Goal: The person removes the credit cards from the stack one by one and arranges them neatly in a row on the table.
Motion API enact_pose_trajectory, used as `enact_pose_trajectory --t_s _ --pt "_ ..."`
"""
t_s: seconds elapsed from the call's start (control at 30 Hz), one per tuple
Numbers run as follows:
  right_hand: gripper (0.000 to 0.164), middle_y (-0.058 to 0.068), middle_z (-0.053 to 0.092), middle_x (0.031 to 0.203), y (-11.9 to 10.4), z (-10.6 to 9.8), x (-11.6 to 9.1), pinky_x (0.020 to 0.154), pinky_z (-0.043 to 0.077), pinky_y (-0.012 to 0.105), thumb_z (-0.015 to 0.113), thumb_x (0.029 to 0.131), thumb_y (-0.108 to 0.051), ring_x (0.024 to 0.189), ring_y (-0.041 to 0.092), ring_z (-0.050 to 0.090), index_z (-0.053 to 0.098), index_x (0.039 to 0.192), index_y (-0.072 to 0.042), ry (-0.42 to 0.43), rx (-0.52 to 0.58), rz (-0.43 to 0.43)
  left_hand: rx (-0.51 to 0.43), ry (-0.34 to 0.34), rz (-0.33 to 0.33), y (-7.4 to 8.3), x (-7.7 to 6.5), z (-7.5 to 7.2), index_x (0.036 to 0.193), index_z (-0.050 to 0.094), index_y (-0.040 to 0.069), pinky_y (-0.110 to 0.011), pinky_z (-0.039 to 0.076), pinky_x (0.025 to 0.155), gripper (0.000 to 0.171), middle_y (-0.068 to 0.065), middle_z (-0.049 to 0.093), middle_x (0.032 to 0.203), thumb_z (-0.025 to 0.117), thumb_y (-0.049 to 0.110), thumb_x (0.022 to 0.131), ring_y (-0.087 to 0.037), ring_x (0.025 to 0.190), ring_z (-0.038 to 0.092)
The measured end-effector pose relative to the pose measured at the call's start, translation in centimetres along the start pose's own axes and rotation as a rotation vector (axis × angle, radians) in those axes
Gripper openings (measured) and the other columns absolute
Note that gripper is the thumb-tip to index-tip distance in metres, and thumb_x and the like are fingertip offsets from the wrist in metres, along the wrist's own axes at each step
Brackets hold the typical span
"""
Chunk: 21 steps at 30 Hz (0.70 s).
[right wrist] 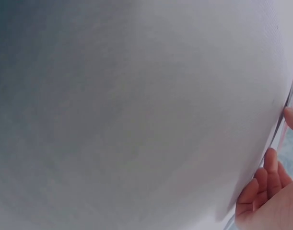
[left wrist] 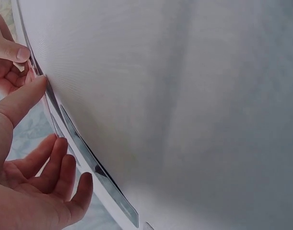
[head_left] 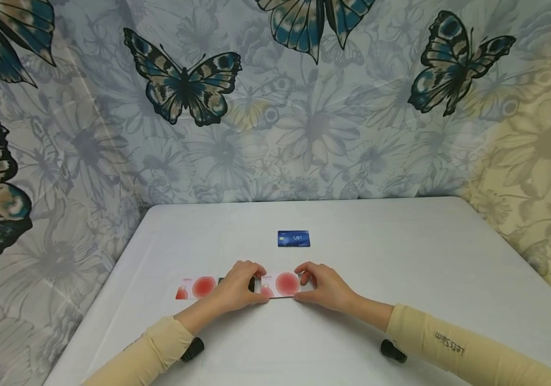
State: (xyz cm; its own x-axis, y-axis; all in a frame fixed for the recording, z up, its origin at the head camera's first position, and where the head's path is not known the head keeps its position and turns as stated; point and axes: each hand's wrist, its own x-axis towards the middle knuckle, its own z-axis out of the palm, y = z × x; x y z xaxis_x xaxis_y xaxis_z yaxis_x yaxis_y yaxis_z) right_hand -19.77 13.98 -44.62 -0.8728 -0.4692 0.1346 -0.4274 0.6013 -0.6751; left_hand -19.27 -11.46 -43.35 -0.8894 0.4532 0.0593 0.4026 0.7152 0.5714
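A white card with a red circle (head_left: 287, 284) is pinched at its two ends between both hands, in the middle of the table. My left hand (head_left: 240, 287) grips its left end, thumb at the near edge and fingers at the far edge. On the opposite end, my right hand (head_left: 327, 288) holds it the same way, with its other fingers curled. A dark card (head_left: 251, 284) shows partly behind the left hand; in the left wrist view a dark glossy card (left wrist: 100, 172) lies flat below the fingers. Farther left lies a similar red-circle card (head_left: 203, 287), partly covered by that hand.
A blue card marked VIP (head_left: 293, 239) lies beyond the hands on the white table (head_left: 377, 241). Black wrist devices (head_left: 393, 351) hang under both sleeves. A butterfly-patterned wall covering (head_left: 314, 128) rises behind the table's far edge.
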Motion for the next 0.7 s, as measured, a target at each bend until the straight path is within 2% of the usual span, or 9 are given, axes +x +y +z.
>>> enact_pose_trajectory --t_s 0.3,0.7 --pt "0.046 -0.005 0.056 0.082 -0.3 0.4 0.3 0.067 0.043 0.024 0.085 0.076 -0.029 0.078 0.016 0.050 0.063 0.112 -0.009 -0.007 -0.039 -0.001 0.022 -0.018 -0.007 -0.4 -0.3 -0.4 0.114 0.062 0.008 -0.044 0.043 0.089 0.048 -0.003 0.058 0.110 0.083 0.028 0.076 -0.022 0.105 0.046" --pt "0.046 -0.005 0.055 0.080 -0.9 0.7 0.6 0.066 0.043 0.024 0.086 0.074 -0.029 0.078 0.015 0.049 0.065 0.110 -0.008 -0.023 -0.057 0.028 -0.014 -0.040 0.008 -1.4 -0.3 -0.6 0.115 0.064 0.008 -0.047 0.040 0.092 0.048 -0.004 0.057 0.112 0.083 0.029 0.076 -0.025 0.108 0.045"
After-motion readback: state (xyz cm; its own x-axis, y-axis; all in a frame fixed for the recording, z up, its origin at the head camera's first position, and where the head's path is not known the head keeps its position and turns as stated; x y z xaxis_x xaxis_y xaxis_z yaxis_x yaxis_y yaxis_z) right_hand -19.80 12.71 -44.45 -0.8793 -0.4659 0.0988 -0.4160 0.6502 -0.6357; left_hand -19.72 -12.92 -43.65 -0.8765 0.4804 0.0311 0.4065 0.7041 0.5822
